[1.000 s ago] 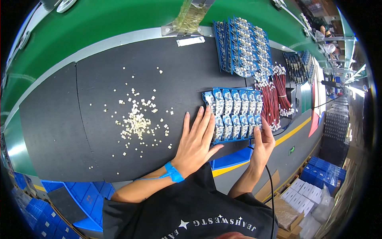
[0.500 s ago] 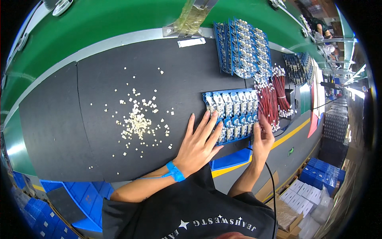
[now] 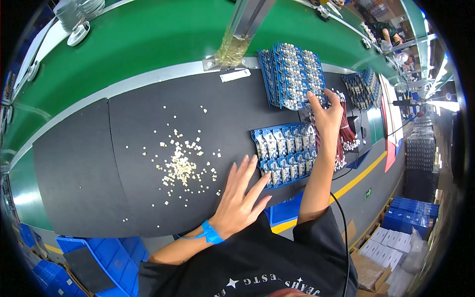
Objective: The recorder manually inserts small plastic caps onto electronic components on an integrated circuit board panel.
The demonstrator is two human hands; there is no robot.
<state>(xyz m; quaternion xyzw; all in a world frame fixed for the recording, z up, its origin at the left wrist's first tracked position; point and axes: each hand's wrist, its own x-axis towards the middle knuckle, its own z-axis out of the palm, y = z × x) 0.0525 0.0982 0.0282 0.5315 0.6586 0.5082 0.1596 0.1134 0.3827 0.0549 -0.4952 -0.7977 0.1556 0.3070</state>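
A blue circuit board panel (image 3: 284,153) with rows of white and metallic parts lies flat on the black mat. My left hand (image 3: 240,198), with a blue band at its wrist, is spread open at the panel's left edge; some fingertips overlap that edge. Beyond the panel, several similar circuit board panels (image 3: 294,74) stand upright in a stack. My right hand (image 3: 327,114) reaches over to the stack, thumb and finger at the lower right corner of the nearest panel. My right forearm partly covers bundles of red wires (image 3: 347,131) with white connectors.
Small white connector pieces (image 3: 180,168) are heaped and scattered on the black mat (image 3: 74,173). A metal post (image 3: 242,34) rises at the back edge beside a white strip (image 3: 235,75). More board panels (image 3: 362,89) stand at the far right. Blue bins (image 3: 106,262) sit below the table.
My right hand has left the flat panel's right side and moved away to the upright stack. My left hand has drawn back slightly toward the panel's edge. The whole view has shifted somewhat.
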